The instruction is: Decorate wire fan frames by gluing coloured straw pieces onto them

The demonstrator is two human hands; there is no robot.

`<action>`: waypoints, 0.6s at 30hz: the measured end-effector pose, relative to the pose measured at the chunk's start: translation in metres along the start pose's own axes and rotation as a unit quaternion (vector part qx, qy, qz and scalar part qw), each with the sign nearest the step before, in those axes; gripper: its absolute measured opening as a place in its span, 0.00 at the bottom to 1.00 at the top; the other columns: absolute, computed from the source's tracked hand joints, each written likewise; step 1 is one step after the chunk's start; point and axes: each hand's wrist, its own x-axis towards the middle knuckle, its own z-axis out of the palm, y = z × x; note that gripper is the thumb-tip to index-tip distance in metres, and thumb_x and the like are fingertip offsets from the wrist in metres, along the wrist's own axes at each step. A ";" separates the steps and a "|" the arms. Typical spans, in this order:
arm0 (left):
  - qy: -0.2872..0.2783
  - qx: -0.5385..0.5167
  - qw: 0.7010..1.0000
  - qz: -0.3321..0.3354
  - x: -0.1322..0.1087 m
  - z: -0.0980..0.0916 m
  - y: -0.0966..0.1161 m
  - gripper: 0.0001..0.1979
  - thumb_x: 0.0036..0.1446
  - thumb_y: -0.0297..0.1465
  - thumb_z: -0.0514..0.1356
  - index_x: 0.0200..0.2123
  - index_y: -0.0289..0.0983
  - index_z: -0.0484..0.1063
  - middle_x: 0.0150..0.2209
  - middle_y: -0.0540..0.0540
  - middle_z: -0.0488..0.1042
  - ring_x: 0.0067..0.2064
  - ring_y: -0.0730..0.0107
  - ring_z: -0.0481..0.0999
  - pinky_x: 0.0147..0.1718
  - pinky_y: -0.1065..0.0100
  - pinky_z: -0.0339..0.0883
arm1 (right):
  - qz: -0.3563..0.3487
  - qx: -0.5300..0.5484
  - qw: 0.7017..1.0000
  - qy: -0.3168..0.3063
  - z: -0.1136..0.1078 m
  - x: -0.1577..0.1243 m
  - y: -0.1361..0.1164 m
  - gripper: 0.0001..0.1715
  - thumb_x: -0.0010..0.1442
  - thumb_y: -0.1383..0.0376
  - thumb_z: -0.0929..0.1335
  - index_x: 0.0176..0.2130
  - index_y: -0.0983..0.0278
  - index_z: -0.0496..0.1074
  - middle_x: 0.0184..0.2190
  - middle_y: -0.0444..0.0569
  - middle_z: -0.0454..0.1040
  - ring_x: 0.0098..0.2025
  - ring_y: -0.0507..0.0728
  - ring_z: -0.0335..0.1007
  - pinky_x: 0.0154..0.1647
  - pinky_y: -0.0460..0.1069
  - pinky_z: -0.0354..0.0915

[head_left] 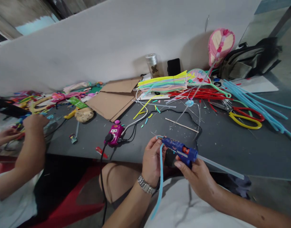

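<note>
My right hand (195, 172) is wrapped round the handle of a blue hot glue gun (175, 147). A clear glue stick (221, 167) juts from the gun's back end. Just at the nozzle, my left hand (153, 155) pinches a light blue pipe cleaner (161, 177), whose long end hangs down past the wristwatch. The nozzle tip touches or nearly touches the held end; I cannot tell which. Beyond the gun, a thin wooden stick (181, 125) lies on the grey table (231, 148), near a small wire stand with a light blue centre (189, 103).
A magenta power adapter (114, 134) with cords sits left of my hands. Behind are folded cardboard (112, 101), a bundle of coloured pipe cleaners (164, 83), scissors (245, 120) and blue pipe cleaners (261, 107). At left, a co-worker's hands (35, 123) work over coloured pieces.
</note>
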 end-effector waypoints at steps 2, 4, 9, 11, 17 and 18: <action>-0.002 -0.003 1.000 0.001 0.000 0.000 0.000 0.17 0.42 0.28 0.76 0.35 0.37 0.76 0.32 0.51 0.82 0.29 0.78 0.79 0.34 0.76 0.72 | 0.003 0.001 1.000 -0.002 0.000 0.000 0.000 0.23 0.65 0.47 0.66 0.40 0.63 0.78 0.20 0.45 0.68 0.28 0.57 0.67 0.31 0.49 0.67; -0.004 -0.007 1.000 -0.004 -0.001 0.000 0.000 0.17 0.41 0.28 0.77 0.35 0.36 0.76 0.32 0.51 0.82 0.30 0.78 0.79 0.34 0.76 0.72 | 0.009 0.010 1.000 -0.001 0.000 -0.001 0.001 0.24 0.65 0.47 0.66 0.41 0.64 0.78 0.20 0.45 0.68 0.27 0.57 0.66 0.30 0.49 0.67; -0.001 -0.011 1.000 -0.010 -0.001 0.002 0.002 0.17 0.40 0.27 0.77 0.34 0.36 0.76 0.33 0.50 0.83 0.32 0.77 0.80 0.34 0.76 0.72 | 0.026 0.023 0.999 0.003 0.002 -0.003 0.004 0.25 0.64 0.46 0.67 0.41 0.64 0.77 0.20 0.44 0.66 0.27 0.56 0.65 0.29 0.49 0.66; -0.001 -0.004 1.000 -0.010 -0.001 0.002 0.002 0.17 0.41 0.27 0.77 0.34 0.36 0.76 0.33 0.50 0.83 0.31 0.78 0.80 0.33 0.77 0.71 | 0.033 0.032 0.999 0.003 0.002 -0.004 0.005 0.26 0.64 0.45 0.67 0.41 0.64 0.77 0.20 0.44 0.66 0.26 0.55 0.65 0.28 0.48 0.65; -0.006 0.012 1.000 -0.014 -0.001 0.002 0.002 0.16 0.43 0.27 0.76 0.34 0.35 0.76 0.32 0.50 0.82 0.29 0.79 0.78 0.31 0.77 0.70 | 0.039 0.043 0.998 -0.002 0.002 -0.005 0.007 0.27 0.64 0.44 0.67 0.43 0.64 0.78 0.23 0.46 0.71 0.29 0.56 0.67 0.29 0.48 0.67; -0.007 0.012 1.000 -0.011 -0.001 0.002 0.002 0.15 0.43 0.27 0.76 0.35 0.36 0.76 0.33 0.50 0.82 0.29 0.78 0.78 0.32 0.77 0.70 | 0.037 0.041 0.998 -0.001 0.001 -0.005 0.008 0.27 0.64 0.44 0.67 0.43 0.64 0.78 0.25 0.47 0.73 0.30 0.56 0.69 0.31 0.48 0.68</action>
